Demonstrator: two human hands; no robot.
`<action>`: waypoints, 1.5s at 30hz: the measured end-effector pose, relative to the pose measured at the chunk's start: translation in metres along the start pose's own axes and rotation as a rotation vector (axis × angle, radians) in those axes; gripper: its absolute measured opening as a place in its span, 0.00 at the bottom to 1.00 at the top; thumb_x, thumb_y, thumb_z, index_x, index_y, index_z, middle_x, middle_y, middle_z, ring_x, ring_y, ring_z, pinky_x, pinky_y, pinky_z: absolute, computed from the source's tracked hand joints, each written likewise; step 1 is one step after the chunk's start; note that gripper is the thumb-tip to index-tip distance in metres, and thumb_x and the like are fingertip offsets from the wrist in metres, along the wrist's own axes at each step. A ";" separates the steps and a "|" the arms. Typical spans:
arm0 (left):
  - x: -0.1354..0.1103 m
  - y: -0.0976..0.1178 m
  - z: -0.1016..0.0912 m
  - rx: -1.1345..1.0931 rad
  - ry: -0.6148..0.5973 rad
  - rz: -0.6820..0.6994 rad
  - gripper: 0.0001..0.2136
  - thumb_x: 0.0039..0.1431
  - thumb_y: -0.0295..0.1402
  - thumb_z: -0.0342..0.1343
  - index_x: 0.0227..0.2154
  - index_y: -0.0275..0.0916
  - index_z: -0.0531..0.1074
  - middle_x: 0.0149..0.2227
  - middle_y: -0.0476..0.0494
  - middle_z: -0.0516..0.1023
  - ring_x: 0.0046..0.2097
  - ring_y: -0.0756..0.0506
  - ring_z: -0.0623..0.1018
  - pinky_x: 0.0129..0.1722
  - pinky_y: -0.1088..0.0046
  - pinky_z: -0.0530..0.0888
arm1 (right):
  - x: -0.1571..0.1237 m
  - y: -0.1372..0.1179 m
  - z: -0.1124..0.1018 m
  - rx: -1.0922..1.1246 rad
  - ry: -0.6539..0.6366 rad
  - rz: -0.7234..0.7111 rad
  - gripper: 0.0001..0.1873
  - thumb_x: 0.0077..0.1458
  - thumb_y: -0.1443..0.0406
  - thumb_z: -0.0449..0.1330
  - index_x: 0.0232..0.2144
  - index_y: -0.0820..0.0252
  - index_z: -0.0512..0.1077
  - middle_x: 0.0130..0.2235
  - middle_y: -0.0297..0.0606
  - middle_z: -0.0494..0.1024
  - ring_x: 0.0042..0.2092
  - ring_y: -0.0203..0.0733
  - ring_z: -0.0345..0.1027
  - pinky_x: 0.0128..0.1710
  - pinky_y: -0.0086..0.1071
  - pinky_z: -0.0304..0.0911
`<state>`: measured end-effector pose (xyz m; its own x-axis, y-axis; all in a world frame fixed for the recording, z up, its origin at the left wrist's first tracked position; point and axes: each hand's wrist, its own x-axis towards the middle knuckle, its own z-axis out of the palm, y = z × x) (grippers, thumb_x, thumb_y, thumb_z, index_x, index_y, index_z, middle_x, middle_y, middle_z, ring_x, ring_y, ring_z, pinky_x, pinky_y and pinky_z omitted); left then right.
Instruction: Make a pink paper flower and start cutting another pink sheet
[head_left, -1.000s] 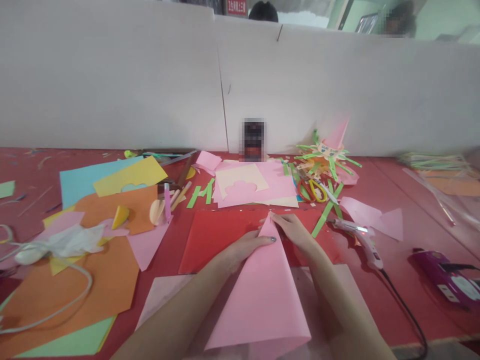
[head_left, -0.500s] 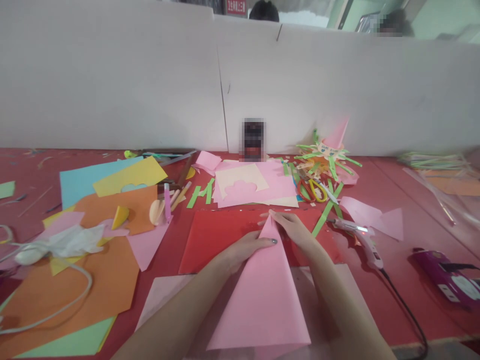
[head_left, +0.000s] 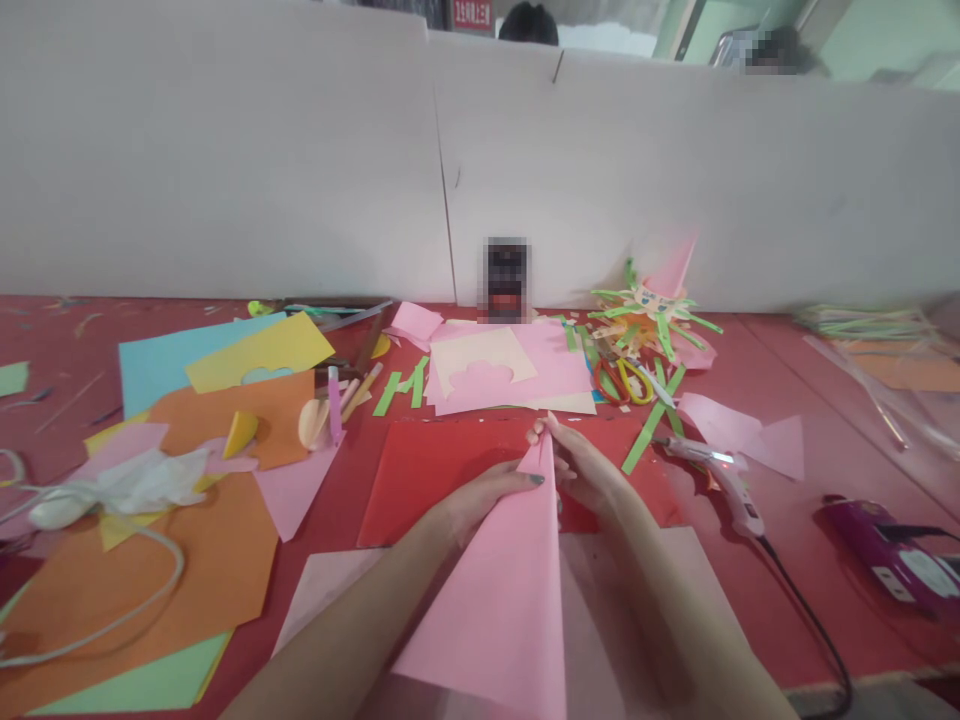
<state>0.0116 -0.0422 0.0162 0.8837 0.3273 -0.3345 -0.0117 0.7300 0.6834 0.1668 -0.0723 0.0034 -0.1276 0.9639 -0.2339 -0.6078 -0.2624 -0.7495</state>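
Note:
A sheet of pink paper (head_left: 499, 590), rolled into a long cone, points away from me with its wide end near my body. My left hand (head_left: 491, 495) grips the cone's left side, thumb on top and fingers beneath. At the narrow tip, my right hand (head_left: 574, 455) pinches the paper between thumb and fingers. Below the hands lies a red sheet (head_left: 442, 460), and closer to me a pale sheet (head_left: 330, 590). A glue gun (head_left: 724, 470) with a lit red light rests to the right of my right hand.
Orange paper (head_left: 217, 560), yellow paper (head_left: 262, 350) and a white cable (head_left: 180, 570) spread on the left. Scissors (head_left: 636, 383) and a pink cone with green strips (head_left: 664, 295) stand at back right. A purple device (head_left: 889, 555) lies far right. A white partition (head_left: 300, 150) bounds the back.
The paper cone has turned and narrowed, its right edge moving left to a nearly vertical line. Both hands stay on it near the tip, with the right fingers shifted slightly.

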 end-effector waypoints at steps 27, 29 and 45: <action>0.005 -0.006 -0.002 0.002 -0.061 0.022 0.16 0.52 0.36 0.55 0.43 0.34 0.69 0.29 0.41 0.73 0.30 0.43 0.77 0.31 0.67 0.71 | -0.001 -0.003 0.000 -0.152 -0.006 -0.043 0.16 0.51 0.54 0.57 0.26 0.61 0.71 0.25 0.29 0.67 0.17 0.21 0.46 0.11 0.17 0.43; 0.005 -0.005 -0.001 0.020 -0.052 0.025 0.17 0.52 0.38 0.55 0.44 0.34 0.68 0.29 0.41 0.74 0.30 0.42 0.77 0.30 0.67 0.70 | -0.001 -0.002 0.000 -0.153 0.001 -0.043 0.16 0.50 0.54 0.57 0.26 0.61 0.70 0.26 0.29 0.68 0.17 0.21 0.46 0.11 0.17 0.43; 0.004 0.001 0.002 0.102 -0.023 0.002 0.19 0.53 0.37 0.52 0.46 0.32 0.66 0.28 0.40 0.76 0.29 0.43 0.77 0.32 0.67 0.70 | 0.001 -0.001 0.000 -0.168 0.051 -0.017 0.16 0.47 0.52 0.59 0.28 0.61 0.71 0.25 0.32 0.72 0.17 0.23 0.47 0.11 0.19 0.41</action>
<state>0.0154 -0.0415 0.0164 0.8941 0.3142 -0.3191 0.0331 0.6643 0.7468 0.1671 -0.0710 0.0038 -0.0759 0.9656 -0.2486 -0.4692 -0.2546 -0.8456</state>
